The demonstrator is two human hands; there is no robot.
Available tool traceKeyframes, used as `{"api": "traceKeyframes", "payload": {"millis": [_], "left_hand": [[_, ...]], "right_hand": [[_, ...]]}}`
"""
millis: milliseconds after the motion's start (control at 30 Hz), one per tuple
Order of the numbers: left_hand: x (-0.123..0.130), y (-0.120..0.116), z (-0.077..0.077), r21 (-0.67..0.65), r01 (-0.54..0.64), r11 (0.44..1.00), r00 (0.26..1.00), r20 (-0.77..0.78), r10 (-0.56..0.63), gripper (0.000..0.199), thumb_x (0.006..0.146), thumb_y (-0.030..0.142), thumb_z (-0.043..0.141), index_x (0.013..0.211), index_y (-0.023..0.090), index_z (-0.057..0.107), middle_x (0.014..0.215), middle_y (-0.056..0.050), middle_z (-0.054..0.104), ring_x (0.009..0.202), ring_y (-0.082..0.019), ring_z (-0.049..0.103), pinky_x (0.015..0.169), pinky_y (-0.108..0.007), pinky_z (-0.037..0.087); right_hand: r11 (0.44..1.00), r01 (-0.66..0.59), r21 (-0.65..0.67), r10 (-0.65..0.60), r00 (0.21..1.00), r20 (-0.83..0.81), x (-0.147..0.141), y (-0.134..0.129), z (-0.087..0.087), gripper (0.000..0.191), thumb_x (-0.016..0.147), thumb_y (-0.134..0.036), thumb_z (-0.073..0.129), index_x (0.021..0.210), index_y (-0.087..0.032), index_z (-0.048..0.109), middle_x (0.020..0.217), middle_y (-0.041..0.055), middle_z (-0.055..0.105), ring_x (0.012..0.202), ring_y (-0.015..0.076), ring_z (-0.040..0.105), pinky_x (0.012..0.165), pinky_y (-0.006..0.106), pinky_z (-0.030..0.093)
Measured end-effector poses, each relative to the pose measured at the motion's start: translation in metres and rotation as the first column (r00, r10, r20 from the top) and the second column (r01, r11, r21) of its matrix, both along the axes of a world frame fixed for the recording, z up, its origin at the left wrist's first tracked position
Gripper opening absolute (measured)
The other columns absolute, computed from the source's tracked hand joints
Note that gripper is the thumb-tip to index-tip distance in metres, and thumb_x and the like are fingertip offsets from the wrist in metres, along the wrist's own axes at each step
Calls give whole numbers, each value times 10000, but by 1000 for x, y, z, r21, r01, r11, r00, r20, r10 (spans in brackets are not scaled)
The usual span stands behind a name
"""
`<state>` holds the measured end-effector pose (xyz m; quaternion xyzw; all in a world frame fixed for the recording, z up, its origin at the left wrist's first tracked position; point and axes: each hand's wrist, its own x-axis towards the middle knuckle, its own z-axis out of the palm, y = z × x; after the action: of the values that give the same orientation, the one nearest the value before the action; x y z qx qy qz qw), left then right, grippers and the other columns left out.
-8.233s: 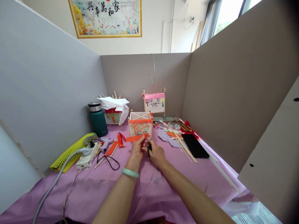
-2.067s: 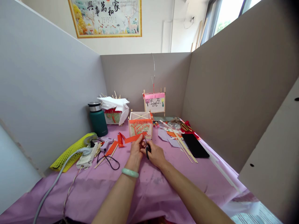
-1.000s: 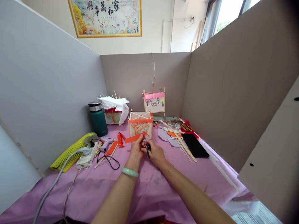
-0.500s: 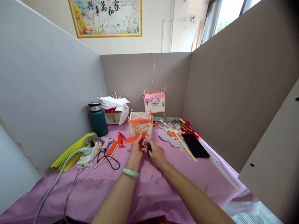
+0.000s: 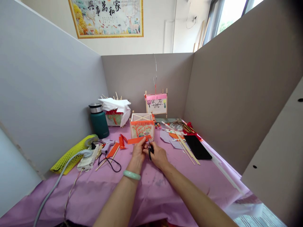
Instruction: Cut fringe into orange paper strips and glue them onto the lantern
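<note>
My left hand (image 5: 139, 152) pinches an orange paper strip (image 5: 134, 140), whose long end runs out to the left above the table. In my right hand (image 5: 158, 155) is a pair of black-handled scissors (image 5: 151, 150), the blades pointing up at the strip's right end. Both hands are close together, nearly touching. Just behind them stands a box-shaped paper lantern (image 5: 142, 127) with a stick frame, orange fringe and a painted tree. Folded orange paper (image 5: 122, 142) lies left of the strip. How far the blades are apart is too small to tell.
On the left are a green bottle (image 5: 99, 121), a glue gun (image 5: 109, 145) with its cord, a power strip (image 5: 88, 161) and yellow netting (image 5: 71, 154). Wooden sticks (image 5: 187, 149) and a black phone (image 5: 198, 147) lie right. Another lantern (image 5: 156, 104) hangs behind. Grey partitions enclose the table.
The orange strip's right end has shifted slightly at the scissors, and the strip lies a little flatter. Both hands keep nearly the same place and grip.
</note>
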<state>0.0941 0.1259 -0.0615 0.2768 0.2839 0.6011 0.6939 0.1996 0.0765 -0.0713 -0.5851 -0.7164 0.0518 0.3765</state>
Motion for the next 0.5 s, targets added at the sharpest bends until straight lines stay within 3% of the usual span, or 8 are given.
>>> {"api": "traceKeyframes", "payload": {"millis": [500], "left_hand": [[1, -1, 0, -8, 0, 1000, 999, 49, 0, 404, 583, 291, 835, 599, 166, 451, 436, 83, 376, 356, -27, 350, 332, -141, 207]], "right_hand": [[1000, 6, -9, -6, 999, 34, 1, 1, -1, 291, 930, -485, 464, 1038, -231, 555, 863, 10, 710, 746, 190, 660, 597, 247, 307]]}}
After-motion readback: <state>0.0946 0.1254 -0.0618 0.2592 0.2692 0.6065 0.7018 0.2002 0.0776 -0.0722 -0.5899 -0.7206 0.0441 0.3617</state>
